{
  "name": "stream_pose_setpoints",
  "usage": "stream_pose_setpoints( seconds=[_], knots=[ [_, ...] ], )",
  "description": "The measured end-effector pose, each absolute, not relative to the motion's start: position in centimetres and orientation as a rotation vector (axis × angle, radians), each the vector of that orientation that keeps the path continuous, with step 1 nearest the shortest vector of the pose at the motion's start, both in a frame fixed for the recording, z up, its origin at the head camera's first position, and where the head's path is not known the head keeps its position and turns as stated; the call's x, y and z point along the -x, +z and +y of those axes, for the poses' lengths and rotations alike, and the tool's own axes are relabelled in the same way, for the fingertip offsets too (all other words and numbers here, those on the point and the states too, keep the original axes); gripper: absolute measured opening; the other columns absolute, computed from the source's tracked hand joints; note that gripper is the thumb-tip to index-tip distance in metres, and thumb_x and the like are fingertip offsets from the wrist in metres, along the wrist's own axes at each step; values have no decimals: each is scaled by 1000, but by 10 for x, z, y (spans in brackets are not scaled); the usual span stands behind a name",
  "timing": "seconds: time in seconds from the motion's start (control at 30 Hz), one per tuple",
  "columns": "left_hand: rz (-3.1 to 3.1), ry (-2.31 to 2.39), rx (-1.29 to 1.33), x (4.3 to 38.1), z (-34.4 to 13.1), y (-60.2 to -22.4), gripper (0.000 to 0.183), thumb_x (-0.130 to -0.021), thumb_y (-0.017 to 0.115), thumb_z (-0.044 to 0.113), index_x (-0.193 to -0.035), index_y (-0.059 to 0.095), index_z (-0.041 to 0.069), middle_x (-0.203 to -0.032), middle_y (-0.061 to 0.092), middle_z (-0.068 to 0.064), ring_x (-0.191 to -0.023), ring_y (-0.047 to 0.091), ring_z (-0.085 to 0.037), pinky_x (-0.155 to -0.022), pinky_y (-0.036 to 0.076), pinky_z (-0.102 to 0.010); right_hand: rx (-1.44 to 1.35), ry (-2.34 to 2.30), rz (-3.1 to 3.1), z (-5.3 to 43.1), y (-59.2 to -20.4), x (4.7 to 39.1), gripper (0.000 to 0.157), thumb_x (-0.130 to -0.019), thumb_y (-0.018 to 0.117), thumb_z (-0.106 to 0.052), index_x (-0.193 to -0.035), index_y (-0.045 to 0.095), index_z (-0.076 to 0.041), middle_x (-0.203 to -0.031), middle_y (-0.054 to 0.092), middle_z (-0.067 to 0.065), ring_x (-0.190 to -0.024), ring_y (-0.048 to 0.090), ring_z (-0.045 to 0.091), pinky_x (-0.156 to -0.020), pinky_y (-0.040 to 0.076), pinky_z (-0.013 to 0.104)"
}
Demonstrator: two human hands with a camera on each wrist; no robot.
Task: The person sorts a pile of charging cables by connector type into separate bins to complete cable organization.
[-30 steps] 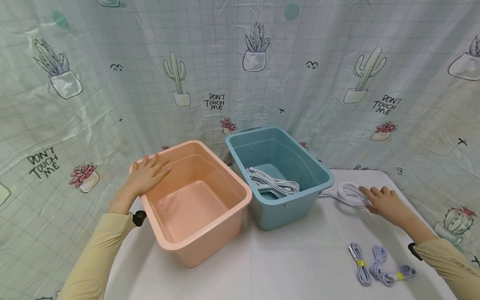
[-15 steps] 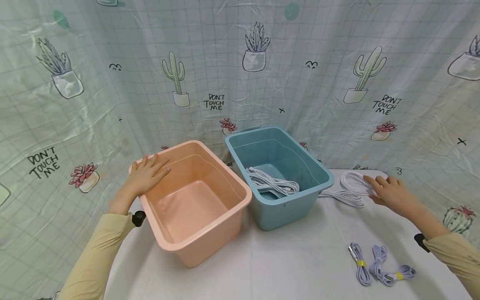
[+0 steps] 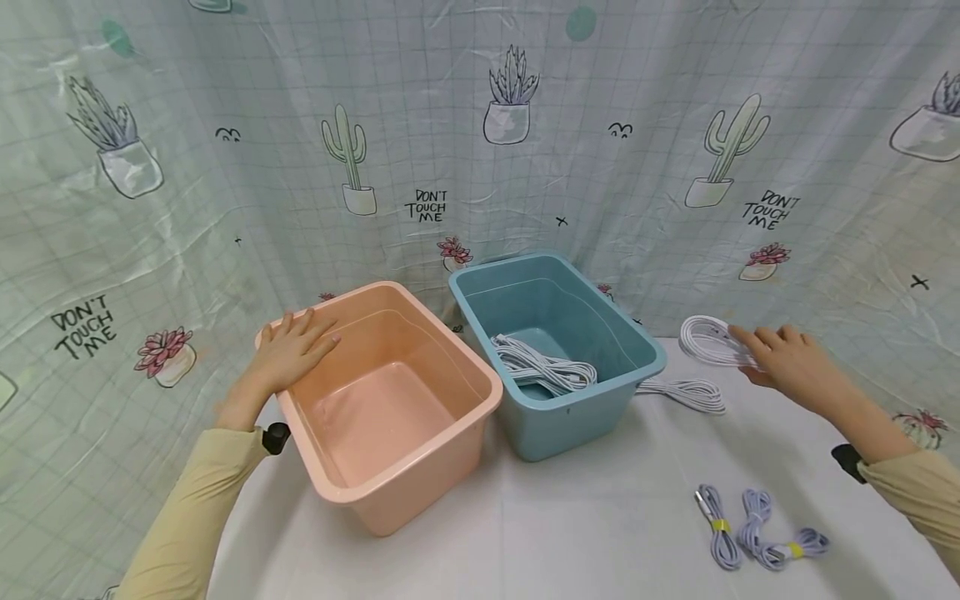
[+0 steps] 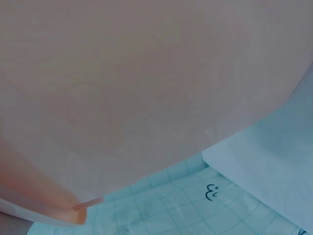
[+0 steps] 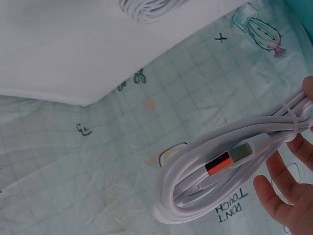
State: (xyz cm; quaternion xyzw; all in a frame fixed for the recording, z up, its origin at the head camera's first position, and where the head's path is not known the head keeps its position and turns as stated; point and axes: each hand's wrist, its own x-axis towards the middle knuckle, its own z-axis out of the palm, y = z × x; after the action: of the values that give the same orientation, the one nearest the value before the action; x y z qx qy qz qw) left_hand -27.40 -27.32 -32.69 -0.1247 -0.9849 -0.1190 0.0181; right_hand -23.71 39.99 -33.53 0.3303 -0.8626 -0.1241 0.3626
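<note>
My left hand (image 3: pixel 292 354) rests over the left rim of an orange-pink plastic bin (image 3: pixel 420 483), its fingers spread. In the left wrist view that hand is mostly blurred close-up skin, beside the bin's edge (image 4: pixel 49 214). With its thumb and fingers, my right hand (image 3: pixel 797 367) pinches a coiled white USB cable (image 3: pixel 705 342) above the table's far right. The right wrist view shows the coil (image 5: pixel 195 181) bound by a tie, its USB plug (image 5: pixel 239 152) lying across the loop. On the table below lies another white cable bundle (image 3: pixel 693 395), partly hidden behind a blue bin (image 3: pixel 577 425).
Several white cables (image 3: pixel 543 367) lie inside the blue bin, right of the pink one. Pale lilac cables with yellow ties (image 3: pixel 720 527) rest at the front right of the white table (image 3: pixel 570 525). A printed curtain (image 3: pixel 600 167) hangs close behind.
My right hand has lifted the coiled USB cable up and away from the other white bundle, which stays on the table. The left hand has stayed at the pink bin's rim.
</note>
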Motion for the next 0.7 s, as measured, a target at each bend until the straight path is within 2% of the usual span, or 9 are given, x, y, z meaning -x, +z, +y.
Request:
stream_pose_setpoints(
  seconds=[0.4, 0.7],
  knots=[
    [-3070, -383, 385, 274, -273, -328, 65, -92, 22, 56, -142, 25, 15, -148, 8, -25, -131, -3, -52, -97, -5, -69, -831, -343, -2234, 391, -310, 238, 72, -91, 4, -56, -113, 51, -5, -75, 51, 11, -61, 45, 32, -47, 37, 43],
    [-3072, -391, 375, 275, -272, -328, 64, -92, 24, 55, -142, 26, 15, -148, 8, -24, -132, -4, -51, -98, -6, -69, -875, -331, -2188, 374, -291, 241, 69, -93, 9, -54, -114, 52, -5, -79, 52, 12, -62, 45, 31, -51, 37, 42]
  ],
)
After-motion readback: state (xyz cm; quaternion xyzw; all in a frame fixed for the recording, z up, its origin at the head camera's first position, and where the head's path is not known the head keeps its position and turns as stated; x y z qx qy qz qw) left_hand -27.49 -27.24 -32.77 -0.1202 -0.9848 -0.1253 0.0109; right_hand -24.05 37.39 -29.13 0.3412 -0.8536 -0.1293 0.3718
